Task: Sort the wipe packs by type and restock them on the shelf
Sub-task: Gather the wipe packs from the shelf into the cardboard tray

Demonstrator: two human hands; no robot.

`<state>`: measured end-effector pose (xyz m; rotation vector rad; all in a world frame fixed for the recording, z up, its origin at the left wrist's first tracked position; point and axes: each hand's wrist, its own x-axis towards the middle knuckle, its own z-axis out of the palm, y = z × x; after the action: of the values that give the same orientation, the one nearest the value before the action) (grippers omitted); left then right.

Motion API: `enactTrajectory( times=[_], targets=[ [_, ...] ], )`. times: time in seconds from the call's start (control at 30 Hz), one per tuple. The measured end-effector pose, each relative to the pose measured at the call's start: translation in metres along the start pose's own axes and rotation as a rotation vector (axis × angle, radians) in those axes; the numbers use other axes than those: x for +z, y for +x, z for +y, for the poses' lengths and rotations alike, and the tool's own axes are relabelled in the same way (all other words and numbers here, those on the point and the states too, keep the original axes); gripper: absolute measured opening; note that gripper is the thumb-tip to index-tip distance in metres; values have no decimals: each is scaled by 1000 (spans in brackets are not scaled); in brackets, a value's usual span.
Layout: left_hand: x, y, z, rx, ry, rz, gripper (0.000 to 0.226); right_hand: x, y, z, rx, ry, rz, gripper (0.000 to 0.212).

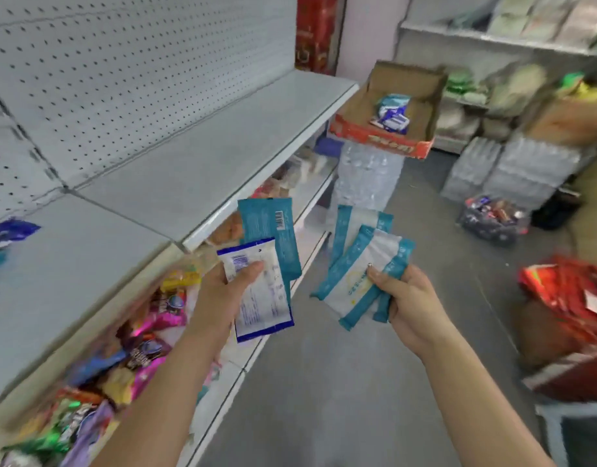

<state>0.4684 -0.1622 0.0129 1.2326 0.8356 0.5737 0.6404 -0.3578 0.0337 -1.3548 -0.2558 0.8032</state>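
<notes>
Left hand (229, 291) pinches blue pack (263, 298) over stray teal pack (273, 230) (mixed); better pass that under the thumb of right hand (411, 301) gripping teal fan (357, 274).

Bright even light, soft shadows, motion-blurred edges, wide-angle bending

A grey floor (324, 399) lies between a white pegboard panel (121, 79) and a pale pink wall (367, 35), evenly lit.
</notes>
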Motion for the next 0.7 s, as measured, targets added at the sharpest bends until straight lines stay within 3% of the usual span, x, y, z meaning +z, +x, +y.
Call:
enactTrajectory(
  times=[0.13,0.33,0.7],
  targets=[
    [108,28,2,-52,1,-110,44,-94,22,-33,-27,49,81,25],
    [226,76,3,-74,12,-163,12,-187,68,-63,-27,119,155,29],
    [417,228,14,-58,31,-333,14,-311,195,-136,-70,130,350,32]
  ],
)
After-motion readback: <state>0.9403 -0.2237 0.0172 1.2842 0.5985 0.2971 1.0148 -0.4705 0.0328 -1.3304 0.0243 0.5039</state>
